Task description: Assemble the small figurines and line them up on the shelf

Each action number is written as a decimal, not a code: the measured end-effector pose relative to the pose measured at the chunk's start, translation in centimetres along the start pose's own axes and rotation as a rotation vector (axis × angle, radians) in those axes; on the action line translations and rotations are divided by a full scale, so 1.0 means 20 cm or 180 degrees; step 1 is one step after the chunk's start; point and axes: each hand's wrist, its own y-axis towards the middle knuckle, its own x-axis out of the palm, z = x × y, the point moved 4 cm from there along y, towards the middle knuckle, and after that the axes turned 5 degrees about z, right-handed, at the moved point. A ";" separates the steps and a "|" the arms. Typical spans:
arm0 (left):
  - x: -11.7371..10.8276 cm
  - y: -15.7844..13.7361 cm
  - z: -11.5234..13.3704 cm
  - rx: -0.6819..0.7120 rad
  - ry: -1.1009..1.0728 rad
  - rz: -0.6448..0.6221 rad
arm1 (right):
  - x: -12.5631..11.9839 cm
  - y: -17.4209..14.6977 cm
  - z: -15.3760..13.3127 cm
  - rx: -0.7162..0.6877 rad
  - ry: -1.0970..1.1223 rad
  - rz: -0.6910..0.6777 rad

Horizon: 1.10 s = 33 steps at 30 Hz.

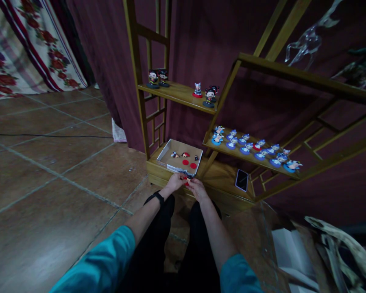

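Observation:
My left hand (176, 181) and my right hand (197, 188) meet in front of the shelf, both closed around a small figurine (188, 179) with a dark top and red lower part. Fingers cover much of it. Just beyond my hands, a shallow white-edged cardboard box (167, 163) rests on the lowest shelf. Inside lie a couple of small figurine pieces, one with a red part (186, 154), a little dark piece (196, 157), and two round red bases (186, 162).
A middle shelf (207, 147) carries several blue-and-white figurines (246, 148). On the upper left shelf (179, 95) stand dark-haired figurines (210, 96) and a grey one on a red base (197, 90). A phone (241, 180) lies at right. A glass animal (306, 42) is above.

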 end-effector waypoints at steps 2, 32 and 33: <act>0.00 0.00 0.00 0.0008 -0.0005 0.0020 | 0.00 0.00 0.00 -0.0008 0.0029 0.0026; 0.02 0.01 -0.02 -0.0279 -0.0669 -0.0038 | 0.00 0.02 0.01 0.0011 -0.0005 -0.0032; 0.03 0.01 -0.03 -0.0295 -0.0725 -0.0054 | -0.01 0.01 0.01 0.0006 -0.0017 -0.0021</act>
